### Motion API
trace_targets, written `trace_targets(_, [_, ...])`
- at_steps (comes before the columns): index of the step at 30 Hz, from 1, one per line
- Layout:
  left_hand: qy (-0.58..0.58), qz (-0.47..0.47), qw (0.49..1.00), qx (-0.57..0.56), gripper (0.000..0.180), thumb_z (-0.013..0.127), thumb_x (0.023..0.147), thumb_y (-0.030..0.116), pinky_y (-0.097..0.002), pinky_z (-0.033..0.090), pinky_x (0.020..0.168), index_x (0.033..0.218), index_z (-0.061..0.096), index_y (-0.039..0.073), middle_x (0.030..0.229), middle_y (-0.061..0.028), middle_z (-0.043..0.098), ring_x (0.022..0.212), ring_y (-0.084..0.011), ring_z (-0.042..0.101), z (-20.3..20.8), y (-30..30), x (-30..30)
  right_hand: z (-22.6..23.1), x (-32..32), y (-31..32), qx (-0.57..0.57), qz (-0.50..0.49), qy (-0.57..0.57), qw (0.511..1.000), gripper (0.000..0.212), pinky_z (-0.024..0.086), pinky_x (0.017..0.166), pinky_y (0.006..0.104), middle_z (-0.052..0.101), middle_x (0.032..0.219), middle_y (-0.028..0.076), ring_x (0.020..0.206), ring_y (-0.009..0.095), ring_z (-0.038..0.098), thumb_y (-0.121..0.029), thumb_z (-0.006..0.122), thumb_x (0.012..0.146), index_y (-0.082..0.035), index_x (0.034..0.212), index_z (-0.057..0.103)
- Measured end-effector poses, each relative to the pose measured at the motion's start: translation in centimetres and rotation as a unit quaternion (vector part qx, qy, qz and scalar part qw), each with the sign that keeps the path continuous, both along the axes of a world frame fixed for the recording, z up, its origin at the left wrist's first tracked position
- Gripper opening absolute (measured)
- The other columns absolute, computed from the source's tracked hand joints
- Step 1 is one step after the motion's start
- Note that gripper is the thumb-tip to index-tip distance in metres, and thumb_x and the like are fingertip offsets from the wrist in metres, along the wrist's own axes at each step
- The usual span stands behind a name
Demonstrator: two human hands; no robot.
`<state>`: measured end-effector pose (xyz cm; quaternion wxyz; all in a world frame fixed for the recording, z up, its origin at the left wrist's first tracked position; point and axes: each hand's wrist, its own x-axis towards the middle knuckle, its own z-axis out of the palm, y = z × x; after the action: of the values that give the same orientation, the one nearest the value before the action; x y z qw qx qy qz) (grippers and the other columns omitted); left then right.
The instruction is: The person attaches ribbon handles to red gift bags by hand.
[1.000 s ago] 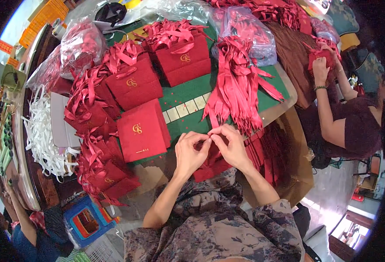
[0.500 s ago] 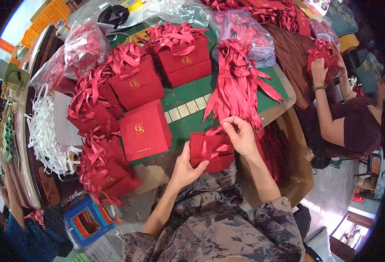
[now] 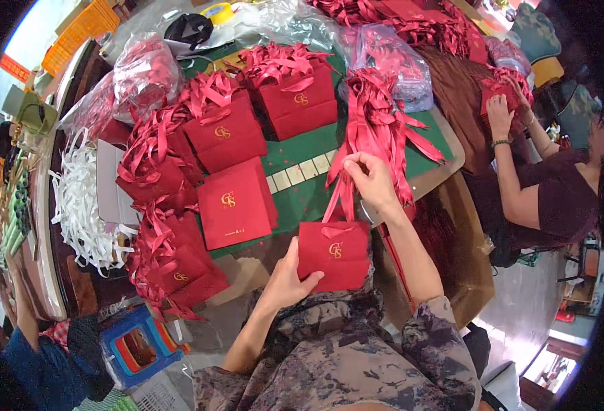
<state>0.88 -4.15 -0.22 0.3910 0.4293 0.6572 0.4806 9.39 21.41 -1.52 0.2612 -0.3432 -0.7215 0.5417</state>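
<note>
At the lower centre, before the wearer's patterned garment (image 3: 343,356), a small red bag (image 3: 334,267) with a gold emblem is held upright near the table's front edge. The left hand (image 3: 288,282) grips its left side, the thumb lying across the front and the other fingers partly hidden behind. Above it, the right hand (image 3: 372,179) has thumb and forefinger pinched together on a red ribbon (image 3: 336,198), whose strands slope down to the bag's top edge. Just beyond, to the left, a flat stack of red bags (image 3: 237,204) rests on the green table (image 3: 291,147), near a row of cream rectangles (image 3: 302,172). To the right of the row lies a thick bundle of ribbons (image 3: 374,113). Farther back stand ribbon-topped bags (image 3: 296,106), flanked by filled clear plastic sacks (image 3: 398,61); at far left is a heap of white strips (image 3: 82,212). At far right, a co-worker (image 3: 538,195) holds a red item (image 3: 495,92) in both hands.
</note>
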Motion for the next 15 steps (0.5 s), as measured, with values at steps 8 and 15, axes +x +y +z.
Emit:
trace_targets(8, [-0.066, -0.020, 0.998, 0.001, 0.081, 0.076, 0.082, 0.006, -0.0395, 0.042, 0.108, 0.148, 0.030, -0.003, 0.139, -0.0194, 0.054, 0.131, -0.0265, 0.052, -1.2, -2.0, -1.3, -2.8, -1.4, -0.8, 0.061, 0.048, 0.020, 0.997, 0.021, 0.051, 0.072, 0.0302, 0.072, 0.086, 0.008, 0.080, 0.015, 0.066, -0.019, 0.065, 0.096, 0.001, 0.100, 0.070])
trace_targets(15, [-0.183, 0.078, 0.979, 0.043, 0.084, 0.074, 0.085, 0.002, -0.0359, 0.027, 0.118, 0.152, 0.026, -0.003, 0.151, -0.0126, 0.040, 0.140, -0.0196, 0.036, 1.5, -5.6, -3.4, 0.3, 0.1, -3.2, 0.039, 0.062, -0.026, 0.997, 0.032, 0.050, 0.083, 0.0264, 0.071, 0.104, 0.007, 0.095, 0.012, 0.064, -0.015, 0.057, 0.102, 0.002, 0.128, 0.063])
